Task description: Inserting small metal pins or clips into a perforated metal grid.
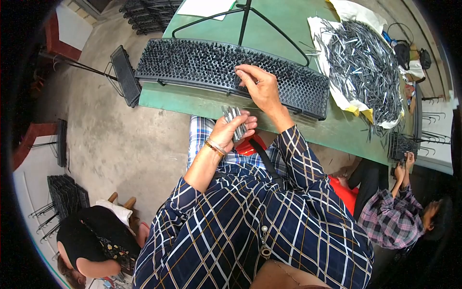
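My left hand [226,131] is closed around a small bundle of thin silvery metal pieces [231,115], just in front of the table's near edge. A long black rack [305,94] with rows of small holes lies across the table. Many dark pieces stand upright in its left and middle parts, while the holes toward its right end show plainly. Over the middle of this rack is my right hand [262,89], with thumb and forefinger pinched together near the surface. Whatever sits between those fingertips is too small to make out.
A heap of thin metal pieces [365,67] lies on white sacking at the right of the green table [173,99]. A black rod frame [244,21] rises behind the rack. Other people work at lower left and right. More black racks [126,77] stand around the floor.
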Available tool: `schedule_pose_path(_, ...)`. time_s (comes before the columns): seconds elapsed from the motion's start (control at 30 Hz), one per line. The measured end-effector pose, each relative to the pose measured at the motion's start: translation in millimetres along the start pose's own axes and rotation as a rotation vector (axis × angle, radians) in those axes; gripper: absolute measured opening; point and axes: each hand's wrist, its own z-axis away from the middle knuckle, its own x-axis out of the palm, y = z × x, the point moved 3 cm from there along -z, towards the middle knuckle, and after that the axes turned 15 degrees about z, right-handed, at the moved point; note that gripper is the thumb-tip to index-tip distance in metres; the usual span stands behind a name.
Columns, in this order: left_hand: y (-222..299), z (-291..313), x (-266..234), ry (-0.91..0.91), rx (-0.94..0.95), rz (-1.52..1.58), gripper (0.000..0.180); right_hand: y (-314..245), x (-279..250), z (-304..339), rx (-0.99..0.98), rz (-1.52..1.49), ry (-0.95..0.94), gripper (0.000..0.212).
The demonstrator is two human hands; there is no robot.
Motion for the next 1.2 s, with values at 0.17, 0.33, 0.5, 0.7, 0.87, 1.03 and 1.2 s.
schedule_pose_path(0.17, -1, 1, 0, -0.008, -0.028, 0.01, 0.022, 0, 0, 1, 0.131, -0.086, -0.064, 0.017)
schedule_pose_path(0.33, -1, 1, -1, -0.002, -0.04, 0.019, 0.023, -1, 3, 6, 0.13, -0.032, -0.091, 0.017)
schedule_pose_path(0.5, -2, -1, -1, -0.008, -0.042, 0.022, 0.022, 6, 7, 12, -0.071, 0.149, 0.082, 0.015)
schedule_pose_path(0.7, -2, 0, -3, -0.002, -0.036, 0.023, 0.022, -4, 6, 7, -0.188, 0.381, 0.128, 0.013)
schedule_pose_path(0.87, -6, -5, 2, -0.037, -0.064, 0.035, 0.022, -5, -3, 7, -0.207, 0.461, 0.141, 0.013)
schedule_pose_path(1.03, -3, -1, -10, -0.01, -0.041, 0.054, 0.023, -13, 5, 8, -0.224, 0.502, 0.137, 0.014)
schedule_pose_path(1.2, -6, -6, -4, -0.024, -0.066, 0.05, 0.023, -10, -3, 11, -0.206, 0.535, 0.136, 0.014)
